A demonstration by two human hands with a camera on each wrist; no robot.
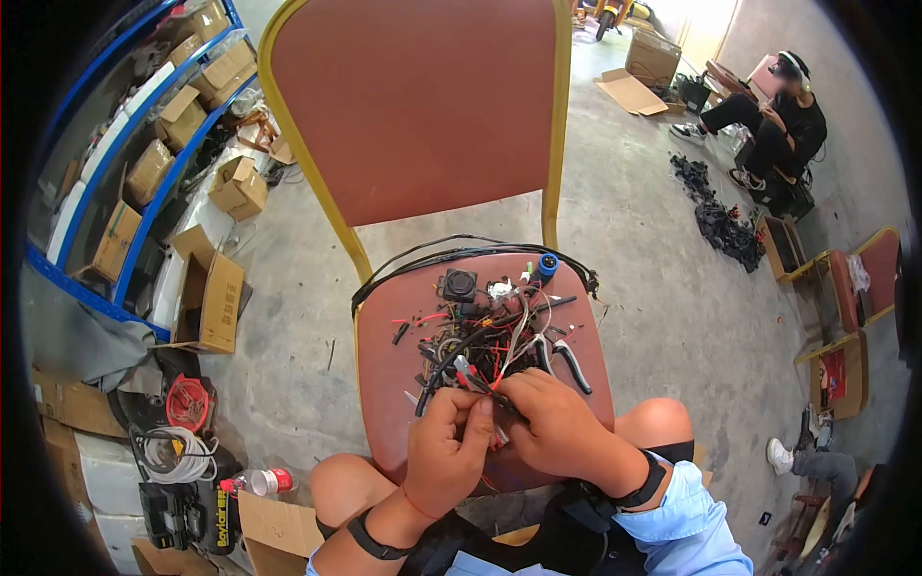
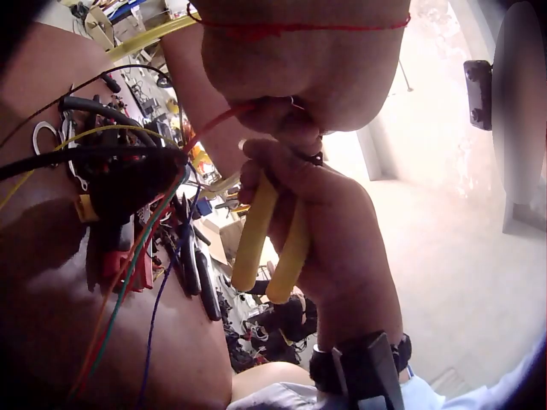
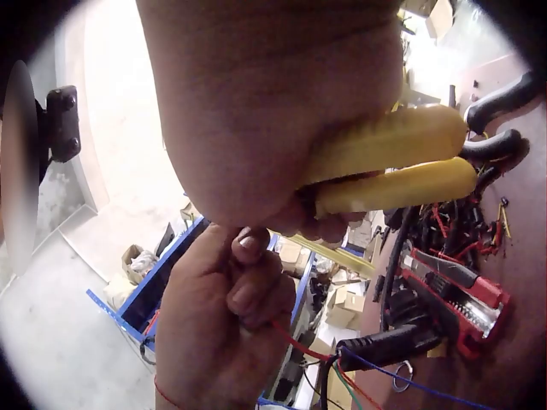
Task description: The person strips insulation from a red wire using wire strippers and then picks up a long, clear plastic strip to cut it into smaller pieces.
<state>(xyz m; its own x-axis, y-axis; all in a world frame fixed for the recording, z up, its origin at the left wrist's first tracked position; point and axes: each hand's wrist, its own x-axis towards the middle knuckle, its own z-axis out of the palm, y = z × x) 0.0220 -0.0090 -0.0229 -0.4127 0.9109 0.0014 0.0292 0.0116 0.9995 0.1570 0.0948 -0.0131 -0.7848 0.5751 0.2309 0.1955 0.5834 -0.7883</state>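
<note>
Both hands meet over the front of a chair seat. My left hand pinches a thin red wire between thumb and fingers. That wire comes out of a black-sheathed cable, along with green, blue and other thin wires. In my right hand are yellow-handled pliers, gripped with both handles jutting out past the palm. Their head is hidden between the fingers, close to the left fingertips. Below lie a red tool with a spring and dark-handled pliers.
On the seat are tangled wire scraps, a black square part, a blue plug and a long black cable. The backrest rises behind. Boxes and blue shelving stand left; a seated person is back right.
</note>
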